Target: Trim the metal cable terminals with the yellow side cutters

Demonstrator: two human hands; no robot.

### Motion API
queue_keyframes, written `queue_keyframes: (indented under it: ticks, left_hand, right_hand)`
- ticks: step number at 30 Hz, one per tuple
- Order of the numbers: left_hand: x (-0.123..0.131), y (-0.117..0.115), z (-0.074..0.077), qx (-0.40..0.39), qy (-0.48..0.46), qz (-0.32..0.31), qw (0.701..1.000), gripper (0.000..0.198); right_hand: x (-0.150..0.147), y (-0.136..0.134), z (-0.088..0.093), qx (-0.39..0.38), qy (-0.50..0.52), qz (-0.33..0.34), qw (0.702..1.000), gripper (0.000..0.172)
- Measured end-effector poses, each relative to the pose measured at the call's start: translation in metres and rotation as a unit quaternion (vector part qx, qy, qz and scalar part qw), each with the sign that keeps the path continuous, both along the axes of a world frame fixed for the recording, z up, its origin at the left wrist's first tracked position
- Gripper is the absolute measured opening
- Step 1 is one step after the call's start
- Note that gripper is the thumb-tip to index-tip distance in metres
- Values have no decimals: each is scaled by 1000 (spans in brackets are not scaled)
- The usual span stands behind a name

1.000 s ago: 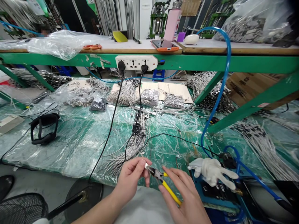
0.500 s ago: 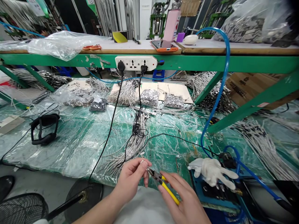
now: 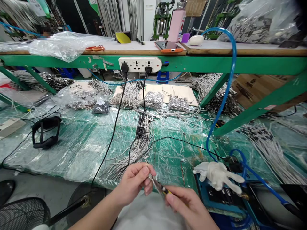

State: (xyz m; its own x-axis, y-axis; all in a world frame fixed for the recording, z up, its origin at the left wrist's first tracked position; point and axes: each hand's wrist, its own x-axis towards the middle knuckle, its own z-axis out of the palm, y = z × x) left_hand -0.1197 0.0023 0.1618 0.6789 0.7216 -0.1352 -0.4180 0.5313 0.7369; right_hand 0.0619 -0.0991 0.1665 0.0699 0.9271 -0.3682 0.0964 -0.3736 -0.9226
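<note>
My left hand (image 3: pixel 134 183) is closed in a pinch, thumb against forefinger. Whatever sits between those fingertips is too small to name; a tiny metallic glint shows there. In my right hand (image 3: pixel 188 204) is a pair of pliers (image 3: pixel 157 186) with dark metal jaws and yellow handles, which my fingers mostly cover. The jaws point up and left and meet the left fingertips. Just beyond the hands, a bundle of thin grey-white cables (image 3: pixel 137 148) lies on the plastic-covered green surface.
On the right, a white glove (image 3: pixel 218 177) rests on a blue machine (image 3: pixel 223 203), beside a blue hose (image 3: pixel 227 92). A power strip (image 3: pixel 140 65) is fixed to the green beam ahead. Black cords (image 3: pixel 112 134) hang from it. At left lies a black strapped frame (image 3: pixel 45 132).
The pliers have turned in my right hand, and their handles have closed together and gone mostly under my fingers. My left fingers have curled in more.
</note>
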Motion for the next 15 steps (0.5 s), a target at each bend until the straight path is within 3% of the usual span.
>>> queue_keyframes:
  ticks: [5, 8, 11, 15]
  left_hand:
    - [-1, -1, -5, -9, -57, -36, 998, 26]
    - [-1, -1, -9, -3, -68, -40, 997, 25]
    - [0, -1, -9, 0, -69, -29, 997, 23]
    - [0, 2, -7, -11, -63, 25, 998, 21]
  right_hand:
    - [0, 6, 1, -50, 225, 73, 970, 46]
    - [-1, 9, 2, -46, 259, 89, 961, 45]
    - [0, 6, -2, -29, 195, 88, 976, 44]
    - [1, 1, -3, 83, -54, 20, 995, 37]
